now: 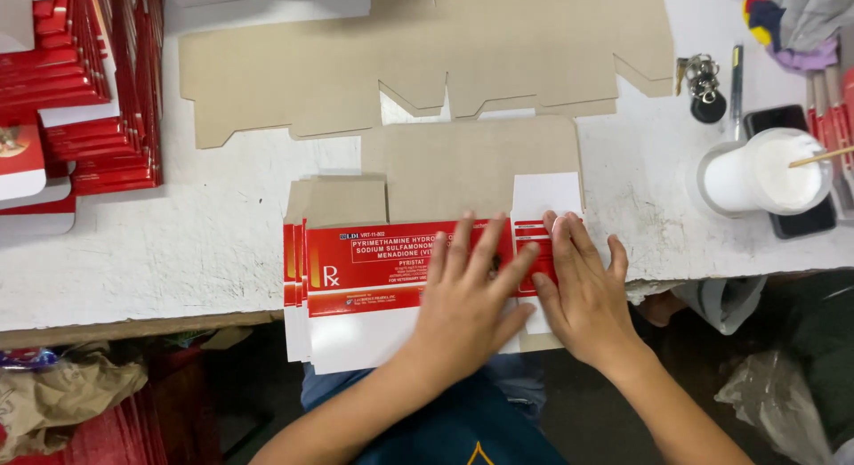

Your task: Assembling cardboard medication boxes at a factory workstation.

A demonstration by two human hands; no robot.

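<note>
A flat red and white printed carton [365, 278] lies at the near edge of the white table [196, 242], partly hanging over it. My left hand [467, 296] presses flat on its right half, fingers spread. My right hand [583, 291] lies flat beside it on the carton's right end, fingertips on a white flap [544, 196]. More flat cartons of the same kind are stacked under this one, their edges showing at the left [290, 269].
Plain brown die-cut cardboard blanks [418, 64] lie across the back of the table. Stacks of red folded cartons [89, 82] stand at the far left. At the right are a white cup of glue with a stick [765, 171], a phone [801, 220], keys [703, 78] and a pen [737, 87].
</note>
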